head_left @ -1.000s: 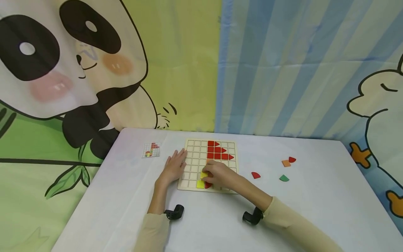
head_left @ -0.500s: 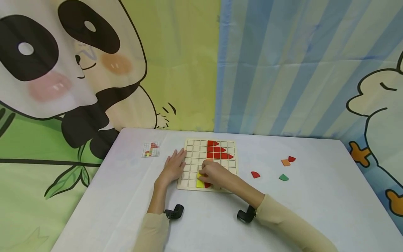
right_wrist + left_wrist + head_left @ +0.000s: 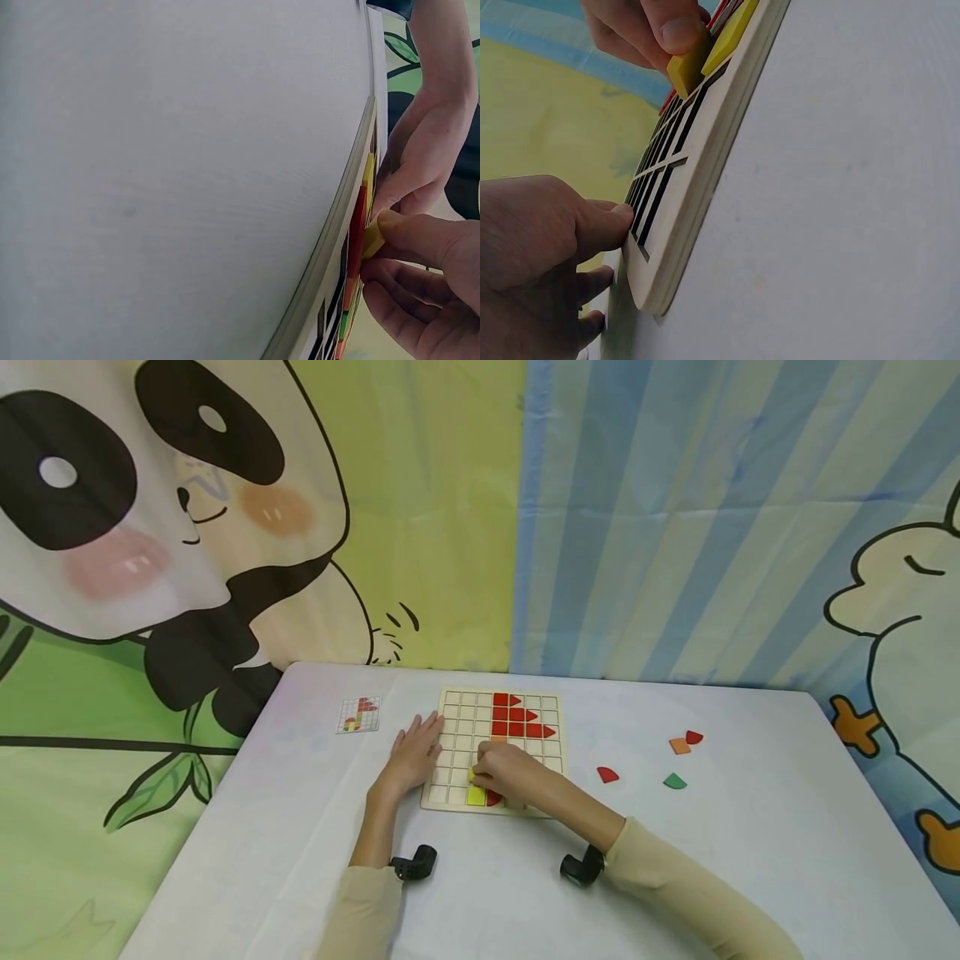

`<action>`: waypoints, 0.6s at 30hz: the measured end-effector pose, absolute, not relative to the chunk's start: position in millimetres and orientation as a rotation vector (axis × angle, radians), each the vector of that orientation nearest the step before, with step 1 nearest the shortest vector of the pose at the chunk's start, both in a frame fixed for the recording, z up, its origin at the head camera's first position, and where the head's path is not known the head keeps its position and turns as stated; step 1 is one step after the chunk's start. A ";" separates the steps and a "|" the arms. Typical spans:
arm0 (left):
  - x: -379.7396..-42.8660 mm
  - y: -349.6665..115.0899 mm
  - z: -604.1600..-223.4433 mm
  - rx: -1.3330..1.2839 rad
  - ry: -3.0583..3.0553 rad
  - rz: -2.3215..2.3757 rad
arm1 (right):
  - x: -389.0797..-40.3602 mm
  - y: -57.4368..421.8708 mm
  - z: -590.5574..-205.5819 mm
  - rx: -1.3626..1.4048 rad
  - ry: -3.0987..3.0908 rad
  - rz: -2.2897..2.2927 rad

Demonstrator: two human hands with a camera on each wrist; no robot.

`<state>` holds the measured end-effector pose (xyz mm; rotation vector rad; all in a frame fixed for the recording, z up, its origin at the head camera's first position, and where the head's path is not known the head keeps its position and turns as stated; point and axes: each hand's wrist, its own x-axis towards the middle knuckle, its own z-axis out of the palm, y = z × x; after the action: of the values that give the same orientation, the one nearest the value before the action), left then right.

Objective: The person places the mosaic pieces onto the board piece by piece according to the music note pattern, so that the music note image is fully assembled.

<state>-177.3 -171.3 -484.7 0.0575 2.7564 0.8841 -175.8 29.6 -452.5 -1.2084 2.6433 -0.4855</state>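
A light wooden grid board [image 3: 456,752] lies on the white table. My left hand [image 3: 412,760] rests along its left edge, fingers spread, thumb at the rim in the left wrist view. My right hand [image 3: 512,772] pinches a yellow square tile [image 3: 682,75] between thumb and fingers; the tile stands tilted at the grid. Just below it, another yellow tile [image 3: 476,796] sits in the board beside a red rounded tile [image 3: 492,798]. Rows of red tiles [image 3: 501,715] fill cells at the upper middle. An orange tile [image 3: 498,739] is partly hidden by the right hand.
A small pattern card [image 3: 359,715] lies left of the board. Loose on the right are a red tile [image 3: 608,775], a green tile [image 3: 675,781], an orange tile [image 3: 679,746] and another red tile [image 3: 694,737]. Printed curtains [image 3: 435,527] hang behind the table.
My right hand has shifted slightly left over the board with the yellow tile, its forearm following. The left hand keeps its place at the board's edge.
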 end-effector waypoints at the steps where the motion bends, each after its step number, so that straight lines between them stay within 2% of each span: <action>1: -177.1 -171.5 -484.5 0.059 2.756 0.885 | -175.8 29.4 -452.3 -1.208 2.643 -0.484; 18: -177.4 -170.8 -486.7 0.064 2.777 0.883 | -178.4 25.8 -452.4 -1.203 2.630 -0.450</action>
<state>-177.4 -170.8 -486.7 0.0642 2.7770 0.8830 -178.4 25.8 -452.4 -1.2028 2.6295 -0.4504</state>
